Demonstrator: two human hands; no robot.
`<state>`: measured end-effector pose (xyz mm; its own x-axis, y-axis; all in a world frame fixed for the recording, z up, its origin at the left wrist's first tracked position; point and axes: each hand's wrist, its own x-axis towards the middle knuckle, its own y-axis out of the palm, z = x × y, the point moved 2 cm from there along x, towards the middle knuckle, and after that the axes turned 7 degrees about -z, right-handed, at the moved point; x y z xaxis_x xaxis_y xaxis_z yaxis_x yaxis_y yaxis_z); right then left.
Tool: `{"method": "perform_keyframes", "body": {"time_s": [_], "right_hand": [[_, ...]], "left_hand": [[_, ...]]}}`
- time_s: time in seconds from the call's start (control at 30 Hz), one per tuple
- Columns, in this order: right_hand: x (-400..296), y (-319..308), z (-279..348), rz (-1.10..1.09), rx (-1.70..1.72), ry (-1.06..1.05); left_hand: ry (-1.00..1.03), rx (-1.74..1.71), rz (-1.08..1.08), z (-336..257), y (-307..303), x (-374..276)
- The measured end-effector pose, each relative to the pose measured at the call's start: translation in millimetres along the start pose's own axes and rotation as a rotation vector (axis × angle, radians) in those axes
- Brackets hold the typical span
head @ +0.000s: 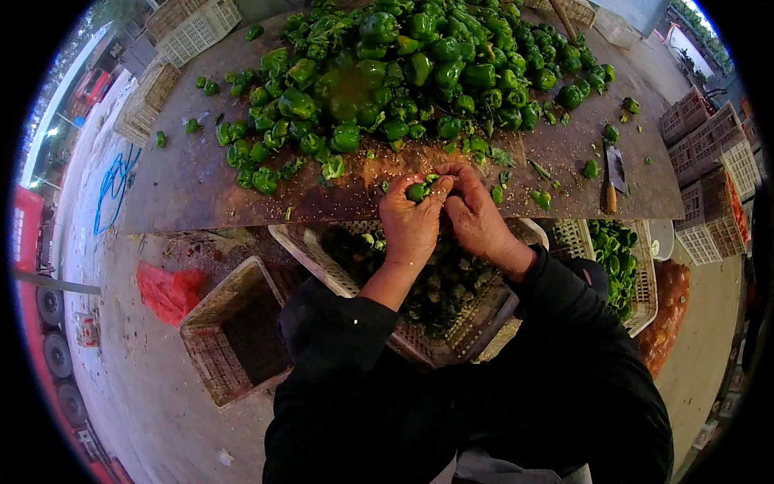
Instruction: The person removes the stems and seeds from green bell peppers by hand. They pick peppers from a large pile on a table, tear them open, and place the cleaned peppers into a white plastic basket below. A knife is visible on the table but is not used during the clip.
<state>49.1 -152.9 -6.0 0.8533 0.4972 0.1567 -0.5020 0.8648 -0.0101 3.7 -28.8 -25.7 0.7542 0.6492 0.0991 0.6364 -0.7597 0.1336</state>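
Between my two hands is a small green bell pepper piece (417,192), partly covered by fingers. My left hand (410,221) wraps around it from the left. My right hand (474,212) meets it from the right, thumb and fingertips pinched close to the pepper's top; whether they grip a part of it is hidden. Both hands are above the front edge of a worn tabletop (338,204). Beyond them rises a large heap of green bell peppers (423,66). Pale seeds and torn pepper scraps (541,198) are strewn around. Below my hands stands a plastic crate (444,351) holding dark green scraps.
A knife (615,172) with a wooden handle lies at the tabletop's right. Below it, a crate (646,284) holds green pepper pieces, beside a filled orange-red sack (665,308). To my left are another crate (208,339) and a red plastic bag (169,290). Stacked crates (710,151) stand right.
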Motion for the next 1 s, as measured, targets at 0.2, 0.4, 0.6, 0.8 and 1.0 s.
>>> {"method": "perform_keyframes", "body": {"time_s": [0.2,0.4,0.6,0.8,1.0], "right_hand": [[-2.6,2.2,14.3,-0.041,-0.33,-0.202],[-2.3,-4.9,7.0,-0.019,-0.396,-0.006],[-7.4,-22.9,18.2,0.388,-0.749,-0.07],[-8.3,-12.9,30.7,0.103,-0.601,-0.434],[-17.2,-30.2,25.3,0.081,-0.884,-0.433]], "left_hand": [[-0.154,-0.11,-0.056,-9.0,2.7,1.5],[-0.231,-0.03,-0.248,-10.6,-5.4,12.3],[-0.469,-0.48,-0.155,-25.4,-38.0,42.0],[-0.685,-0.388,0.13,-20.8,-5.5,-1.3],[-0.8,-0.49,0.429,-13.4,14.4,-12.4]]}}
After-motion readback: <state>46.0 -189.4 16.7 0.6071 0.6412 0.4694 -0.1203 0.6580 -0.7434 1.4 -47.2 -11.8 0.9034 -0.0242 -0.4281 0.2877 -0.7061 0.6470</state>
